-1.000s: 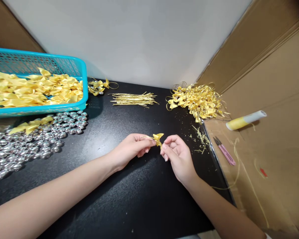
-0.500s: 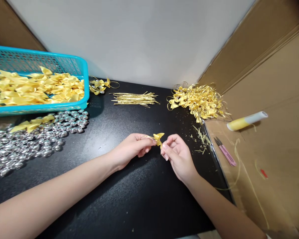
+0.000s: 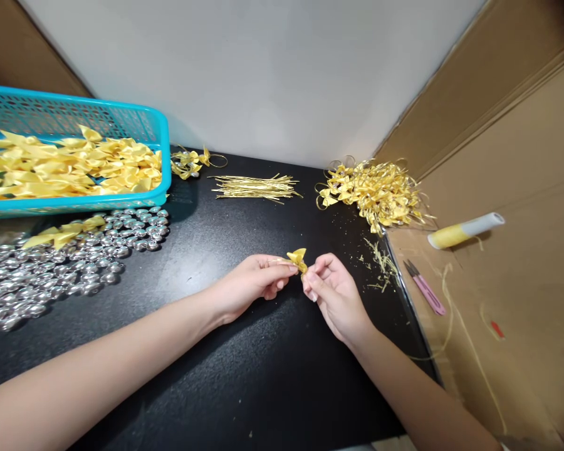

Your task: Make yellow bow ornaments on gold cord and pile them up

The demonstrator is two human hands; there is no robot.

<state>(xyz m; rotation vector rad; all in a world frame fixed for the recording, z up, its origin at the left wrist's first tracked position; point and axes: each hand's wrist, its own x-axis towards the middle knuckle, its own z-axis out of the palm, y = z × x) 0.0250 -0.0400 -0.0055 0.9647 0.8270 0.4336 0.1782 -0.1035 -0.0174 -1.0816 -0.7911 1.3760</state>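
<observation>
1. Left hand [image 3: 256, 282]: thumb and fingers pinched on yellow bow [image 3: 297, 257].
2. Right hand [image 3: 333, 294]: fingertips narrow, pinching yellow bow's lower end.
3. Yellow bow: between hands, above black table [image 3: 263, 382].
4. Beyond: gold wires [image 3: 257, 187]; bow pile [image 3: 376, 194] right; blue basket [image 3: 165, 153] left, silver beads [image 3: 75, 269] before it.

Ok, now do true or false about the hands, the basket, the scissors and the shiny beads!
1. The left hand and right hand are both at one yellow bow. True.
2. The scissors are in the right hand. False: the scissors lie to the right of the black table.
3. The blue basket holds lots of bows. True.
4. The shiny beads are red. False: the shiny beads are silver.
</observation>
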